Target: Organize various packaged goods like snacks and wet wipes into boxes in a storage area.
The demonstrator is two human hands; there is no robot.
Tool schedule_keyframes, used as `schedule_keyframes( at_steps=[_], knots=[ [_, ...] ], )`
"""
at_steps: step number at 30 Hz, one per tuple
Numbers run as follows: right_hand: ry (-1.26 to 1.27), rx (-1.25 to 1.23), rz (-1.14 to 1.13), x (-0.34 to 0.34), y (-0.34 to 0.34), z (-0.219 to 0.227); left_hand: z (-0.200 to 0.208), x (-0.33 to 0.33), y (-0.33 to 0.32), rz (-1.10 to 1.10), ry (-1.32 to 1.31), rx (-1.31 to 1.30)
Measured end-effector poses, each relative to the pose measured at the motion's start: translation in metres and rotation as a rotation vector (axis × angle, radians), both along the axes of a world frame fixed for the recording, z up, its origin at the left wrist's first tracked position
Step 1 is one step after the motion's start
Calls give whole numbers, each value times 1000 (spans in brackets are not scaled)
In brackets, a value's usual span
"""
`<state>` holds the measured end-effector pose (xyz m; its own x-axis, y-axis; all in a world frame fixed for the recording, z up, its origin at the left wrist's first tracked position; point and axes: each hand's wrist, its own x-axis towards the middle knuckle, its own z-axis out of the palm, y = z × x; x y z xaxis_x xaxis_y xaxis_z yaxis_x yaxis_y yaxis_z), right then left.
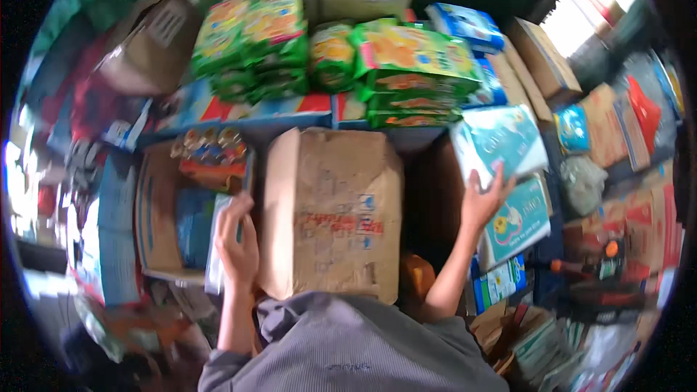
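Observation:
A large closed cardboard box (341,210) with red and blue printing stands upright in front of my body. Beside its left edge is my left hand (238,239), slightly blurred, fingers stretched out and apparently holding nothing. It is close to a pale flat panel (215,247) at the side of an open carton (156,210). On the right, my right hand (485,199) rests its spread fingers on the near edge of a white and teal soft pack (501,145). A similar teal pack (517,221) lies just below that hand.
Green and yellow packets (414,58) are stacked along the back, with another green stack (254,43) to their left. Small jars (210,147) stand in the open carton. A brown box (149,40) sits far left; blue packs (468,25) lie far right. Flattened cartons (617,225) crowd the right side.

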<state>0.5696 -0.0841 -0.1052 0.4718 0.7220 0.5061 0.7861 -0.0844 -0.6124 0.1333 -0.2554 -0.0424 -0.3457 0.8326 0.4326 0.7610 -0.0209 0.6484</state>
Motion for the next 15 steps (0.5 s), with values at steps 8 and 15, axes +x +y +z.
schedule_keyframes(
  at_steps=[8, 15],
  knots=[
    [-208, 348, 69, -49, -9, 43, -67, -126, -54, 488, 256, -317],
    [-42, 152, 871, -182, -61, 70, -59, -125, -85, 57, -543, -629]
  ],
)
